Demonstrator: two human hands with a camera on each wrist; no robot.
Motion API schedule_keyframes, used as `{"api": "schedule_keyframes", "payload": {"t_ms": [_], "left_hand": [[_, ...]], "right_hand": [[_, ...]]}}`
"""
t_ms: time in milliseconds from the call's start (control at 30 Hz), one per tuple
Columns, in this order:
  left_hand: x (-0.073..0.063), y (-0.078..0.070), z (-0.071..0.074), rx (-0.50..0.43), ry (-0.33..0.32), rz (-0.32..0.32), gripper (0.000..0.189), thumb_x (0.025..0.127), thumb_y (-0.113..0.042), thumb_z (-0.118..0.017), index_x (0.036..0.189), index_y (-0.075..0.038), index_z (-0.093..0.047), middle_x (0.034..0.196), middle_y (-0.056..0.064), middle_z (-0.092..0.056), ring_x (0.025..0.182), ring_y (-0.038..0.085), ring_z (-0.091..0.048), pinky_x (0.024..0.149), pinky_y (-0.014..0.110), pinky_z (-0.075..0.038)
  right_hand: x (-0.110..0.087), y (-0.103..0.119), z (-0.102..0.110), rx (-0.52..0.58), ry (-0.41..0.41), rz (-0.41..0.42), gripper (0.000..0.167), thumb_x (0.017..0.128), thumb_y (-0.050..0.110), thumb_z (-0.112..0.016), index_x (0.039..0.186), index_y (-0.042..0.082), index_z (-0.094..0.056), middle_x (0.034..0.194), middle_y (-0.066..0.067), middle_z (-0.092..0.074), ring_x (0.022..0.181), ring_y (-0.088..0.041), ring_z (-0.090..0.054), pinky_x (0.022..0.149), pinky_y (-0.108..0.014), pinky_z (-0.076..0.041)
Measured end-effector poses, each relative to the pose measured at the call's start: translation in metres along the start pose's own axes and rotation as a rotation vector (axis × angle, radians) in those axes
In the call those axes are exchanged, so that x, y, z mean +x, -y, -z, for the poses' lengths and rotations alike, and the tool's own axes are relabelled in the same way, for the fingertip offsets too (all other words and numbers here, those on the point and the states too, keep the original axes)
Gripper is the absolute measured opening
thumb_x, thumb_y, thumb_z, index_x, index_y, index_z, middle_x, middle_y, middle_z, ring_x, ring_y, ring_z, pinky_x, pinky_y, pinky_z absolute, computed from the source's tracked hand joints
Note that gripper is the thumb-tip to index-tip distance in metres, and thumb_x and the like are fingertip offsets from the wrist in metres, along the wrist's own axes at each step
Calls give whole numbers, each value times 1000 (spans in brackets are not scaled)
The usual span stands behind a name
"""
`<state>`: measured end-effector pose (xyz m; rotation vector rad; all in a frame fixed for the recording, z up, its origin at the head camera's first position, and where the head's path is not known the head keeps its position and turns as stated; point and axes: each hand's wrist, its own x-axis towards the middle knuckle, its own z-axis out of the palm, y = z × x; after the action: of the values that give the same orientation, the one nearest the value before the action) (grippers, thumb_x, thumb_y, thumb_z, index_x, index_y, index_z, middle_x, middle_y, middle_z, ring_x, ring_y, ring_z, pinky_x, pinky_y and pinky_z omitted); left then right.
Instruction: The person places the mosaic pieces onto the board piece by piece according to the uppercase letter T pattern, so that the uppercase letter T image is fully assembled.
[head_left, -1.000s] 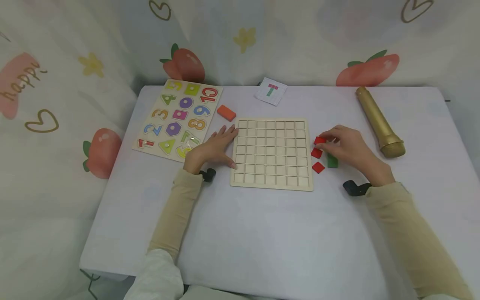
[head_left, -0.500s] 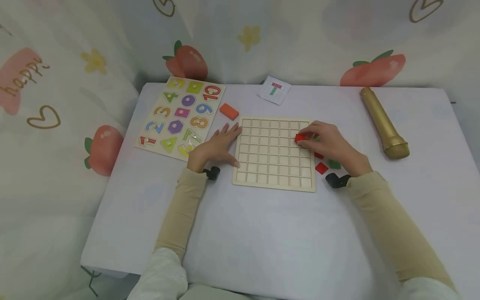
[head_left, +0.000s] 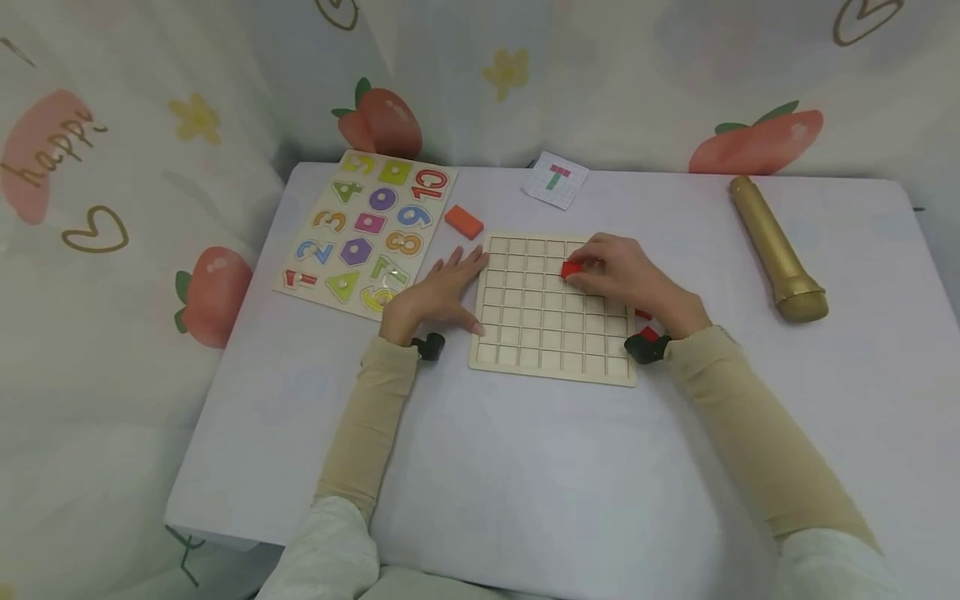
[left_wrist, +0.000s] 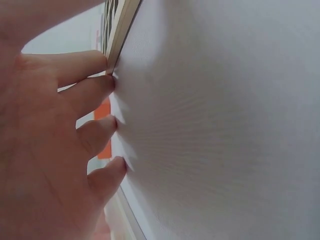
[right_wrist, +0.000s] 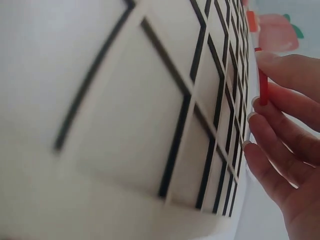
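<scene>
A square wooden grid board (head_left: pixel 553 377) lies flat on the white-covered table. My right hand (head_left: pixel 633 271) is over its upper right part, pinching a thin red square tile (head_left: pixel 572 269) between thumb and fingers. In the right wrist view the tile (right_wrist: pixel 263 82) stands on edge in the pinch, close to the grid; the other fingers are loosely bent. My left hand (head_left: pixel 438 298) rests at the board's left edge with fingers spread. The left wrist view shows its fingertips (left_wrist: pixel 111 82) touching the table, beside the board's rim.
More red tiles (head_left: pixel 648 333) lie right of the board, partly behind my right wrist. An orange block (head_left: pixel 464 222), a number puzzle board (head_left: pixel 318 295) and a card with a coloured T pattern (head_left: pixel 556 180) lie farther back. A gold microphone (head_left: pixel 780 254) lies at the right.
My right hand has picked up a red tile from beside the board and carried it left over the grid. The green tile there is now hidden. My left hand stays at the board's edge.
</scene>
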<state>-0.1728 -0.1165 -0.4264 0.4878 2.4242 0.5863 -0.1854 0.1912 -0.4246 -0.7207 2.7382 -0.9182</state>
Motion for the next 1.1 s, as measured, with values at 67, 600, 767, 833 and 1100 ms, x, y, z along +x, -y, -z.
{"api": "schedule_keyframes", "payload": {"t_ms": [67,600,767,833,1100], "left_hand": [[0,0,0,0,1,1,121,78,-33,-91,167,-17,-11,175,-3,4,160,20,15,131,39,9],[-5,-2,0,-24,-3,11,120,78,-32,-90,167,-19,-11,175,-4,3,160,18,15,131,38,10],[-5,-1,-2,-20,5,12,121,78,-33,-91,167,-19,-10,175,-4,3,160,18,15,131,38,10],[-5,-1,-1,-11,8,13,121,78,-34,-90,167,-19,-9,175,-4,4,160,19,15,131,38,10],[-2,-1,0,7,0,12,121,78,-35,-90,167,-20,-10,175,-4,3,160,18,15,131,38,9]], "right_hand": [[4,3,-1,8,16,-5,32,90,14,-79,117,-2,-74,108,-17,-68,94,-30,-61,83,-42,-54],[31,15,-14,34,46,9,29,92,13,-76,117,-2,-74,111,-18,-68,99,-33,-65,87,-47,-56],[38,18,-20,1,67,33,28,93,15,-76,116,-1,-75,110,-16,-68,95,-31,-63,83,-43,-54],[41,19,-21,-29,70,39,29,93,16,-75,116,-1,-75,110,-16,-68,94,-30,-62,82,-42,-53],[46,18,-24,-59,64,33,29,93,15,-74,117,0,-75,110,-16,-68,96,-30,-62,82,-43,-53]]}}
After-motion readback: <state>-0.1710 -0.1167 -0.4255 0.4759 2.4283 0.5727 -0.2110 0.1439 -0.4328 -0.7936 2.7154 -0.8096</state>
